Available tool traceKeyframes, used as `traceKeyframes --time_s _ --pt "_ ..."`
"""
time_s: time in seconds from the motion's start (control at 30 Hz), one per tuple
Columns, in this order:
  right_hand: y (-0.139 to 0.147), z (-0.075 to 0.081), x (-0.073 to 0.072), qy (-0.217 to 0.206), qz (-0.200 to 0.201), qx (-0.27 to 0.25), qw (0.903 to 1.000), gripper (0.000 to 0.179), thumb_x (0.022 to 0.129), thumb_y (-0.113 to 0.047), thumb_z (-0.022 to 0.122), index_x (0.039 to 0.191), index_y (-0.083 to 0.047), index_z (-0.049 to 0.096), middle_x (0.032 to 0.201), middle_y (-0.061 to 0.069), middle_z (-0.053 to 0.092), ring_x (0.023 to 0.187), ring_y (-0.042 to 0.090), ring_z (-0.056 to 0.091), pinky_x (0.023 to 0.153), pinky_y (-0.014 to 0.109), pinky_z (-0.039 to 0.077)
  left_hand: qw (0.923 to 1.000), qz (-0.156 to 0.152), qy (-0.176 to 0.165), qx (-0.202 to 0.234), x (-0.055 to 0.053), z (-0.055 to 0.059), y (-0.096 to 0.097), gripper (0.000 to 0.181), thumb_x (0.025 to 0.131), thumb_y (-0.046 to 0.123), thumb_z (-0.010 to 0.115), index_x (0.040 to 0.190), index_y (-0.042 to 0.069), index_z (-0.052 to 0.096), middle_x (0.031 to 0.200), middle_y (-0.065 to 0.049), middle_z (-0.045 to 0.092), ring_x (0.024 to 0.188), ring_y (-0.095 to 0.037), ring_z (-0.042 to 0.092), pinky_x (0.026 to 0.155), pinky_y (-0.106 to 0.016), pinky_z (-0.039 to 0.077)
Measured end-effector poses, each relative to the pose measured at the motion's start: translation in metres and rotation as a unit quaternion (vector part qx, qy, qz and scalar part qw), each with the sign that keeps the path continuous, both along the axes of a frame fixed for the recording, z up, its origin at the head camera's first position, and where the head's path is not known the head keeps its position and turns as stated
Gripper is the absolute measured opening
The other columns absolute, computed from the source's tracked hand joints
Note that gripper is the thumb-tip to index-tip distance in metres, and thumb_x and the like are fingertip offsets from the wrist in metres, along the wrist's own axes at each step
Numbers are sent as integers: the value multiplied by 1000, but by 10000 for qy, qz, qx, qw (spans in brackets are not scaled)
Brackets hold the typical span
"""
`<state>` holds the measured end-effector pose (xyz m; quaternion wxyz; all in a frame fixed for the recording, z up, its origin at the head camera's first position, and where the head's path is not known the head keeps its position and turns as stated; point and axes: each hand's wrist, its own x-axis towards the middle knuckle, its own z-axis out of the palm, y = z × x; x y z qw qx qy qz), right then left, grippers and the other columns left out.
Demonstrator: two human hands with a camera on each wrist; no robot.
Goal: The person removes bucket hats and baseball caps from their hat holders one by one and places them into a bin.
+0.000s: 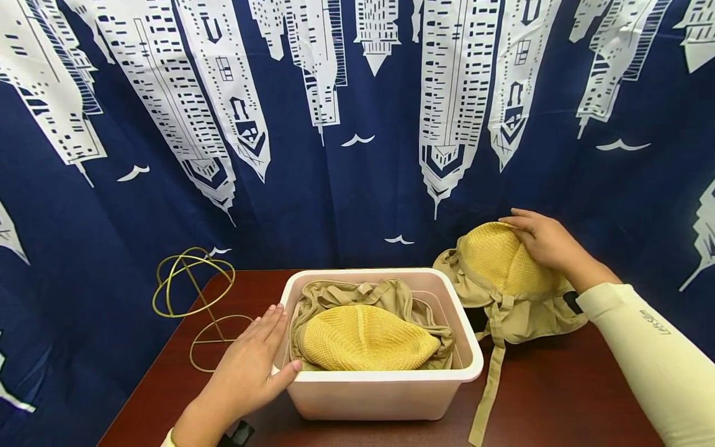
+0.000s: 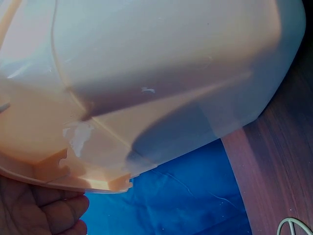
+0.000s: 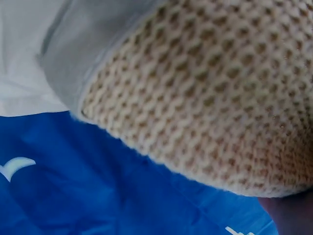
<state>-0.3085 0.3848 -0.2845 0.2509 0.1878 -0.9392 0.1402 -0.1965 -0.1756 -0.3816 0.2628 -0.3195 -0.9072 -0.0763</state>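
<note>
A pale pink plastic bin (image 1: pixel 377 397) stands at the middle of the table. Inside it lies a sun hat (image 1: pixel 365 338) with a yellow mesh crown and khaki cloth brim. My left hand (image 1: pixel 251 360) rests on the bin's left rim, fingers straight; in the left wrist view its fingers (image 2: pixel 61 213) touch the rim. To the right of the bin, my right hand (image 1: pixel 550 245) holds a second, similar sun hat (image 1: pixel 491 254) by its mesh crown. This hat's khaki strap (image 1: pixel 491 385) hangs down in front. Mesh fills much of the right wrist view, where most of the hand is hidden.
A gold wire stand (image 1: pixel 195 279) with a domed top stands left of the bin on the dark red table (image 1: pixel 167 385). Behind the table hangs a navy curtain (image 1: pixel 357 186) with white building prints. Something black (image 1: pixel 477 320) shows beneath the right-hand hat.
</note>
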Motion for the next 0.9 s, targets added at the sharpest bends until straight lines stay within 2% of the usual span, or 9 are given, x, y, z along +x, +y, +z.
traceKeyframes --time_s 0.13,0.3,0.4,0.57,0.77,0.9 --pt "-1 12 3 240 24 226 9995 30 95 7 56 122 1 67 136 35 50 123 57 45 99 67 36 10000 -38 -28 10 -1 0 1 77 89 49 64 136 -11 53 145 -26 47 138 -37 41 112 -50 35" --pt "-6 19 5 734 375 656 9944 31 89 9 61 117 0 70 130 36 54 118 56 50 97 66 40 10000 -14 37 67 -1 -1 1 76 88 49 65 135 -11 55 144 -25 48 137 -37 42 111 -50 36" --pt "-8 21 7 680 335 761 9942 32 90 9 60 119 -1 69 131 35 54 118 55 51 97 65 40 9999 -20 96 97 -1 -1 1 76 87 48 65 134 -11 55 144 -26 49 137 -37 43 110 -51 37" --pt "-8 26 14 411 59 560 9976 33 92 9 56 121 -1 68 134 34 52 119 56 50 97 66 39 9999 -61 99 67 0 -4 2 76 87 49 65 135 -10 55 144 -26 49 136 -38 44 109 -51 38" --pt "-14 48 14 669 -149 445 9967 33 94 7 53 122 -3 68 136 32 52 121 55 49 99 66 38 10000 3 70 71 0 -2 -1 76 87 48 65 134 -11 55 144 -26 49 137 -37 43 110 -51 37" --pt "-19 59 14 929 -11 621 9937 34 93 6 56 122 -5 68 135 31 53 121 54 50 98 65 39 10000 -5 5 71 -1 -1 -1 75 89 48 64 135 -11 54 145 -26 47 138 -37 41 111 -51 35"
